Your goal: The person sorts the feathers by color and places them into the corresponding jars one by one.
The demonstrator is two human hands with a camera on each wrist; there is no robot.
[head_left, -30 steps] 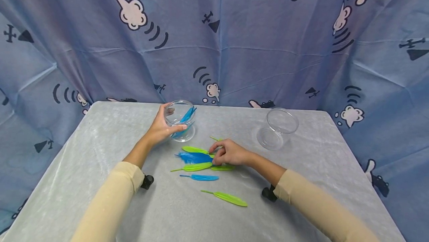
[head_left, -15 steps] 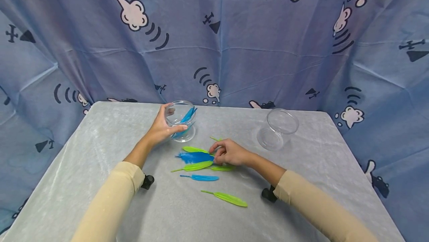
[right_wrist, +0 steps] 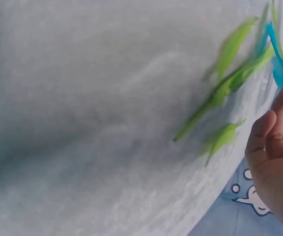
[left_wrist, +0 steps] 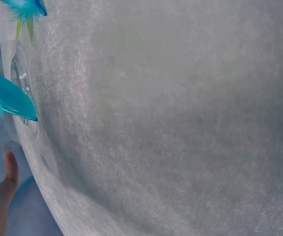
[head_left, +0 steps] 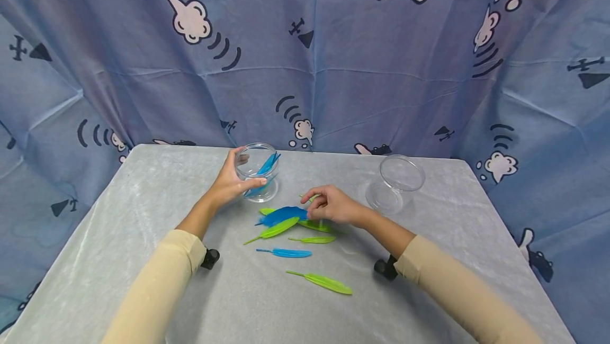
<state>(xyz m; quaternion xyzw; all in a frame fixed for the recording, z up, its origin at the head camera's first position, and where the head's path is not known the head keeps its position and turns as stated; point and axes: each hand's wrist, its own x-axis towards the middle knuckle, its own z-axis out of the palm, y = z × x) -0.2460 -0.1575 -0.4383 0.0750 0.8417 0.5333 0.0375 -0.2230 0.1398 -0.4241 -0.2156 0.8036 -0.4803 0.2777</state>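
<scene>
- Both forearms were covered by cream-beige cloth, with the left sleeve (head_left: 154, 288) and the right sleeve (head_left: 464, 288) matched in colour.
- A plain surface was shown by each sleeve, broken only by soft creases and shading.
- The fabric was finished short of the wrist in a straight edge at the left cuff (head_left: 189, 247) and the right cuff (head_left: 410, 259).
- A small, rounded black device (head_left: 209, 259) was worn by the left cuff, and a similar black unit (head_left: 385, 268) by the right.
- The left hand (head_left: 227, 181) and the right hand (head_left: 333, 205) were left ungloved.
</scene>
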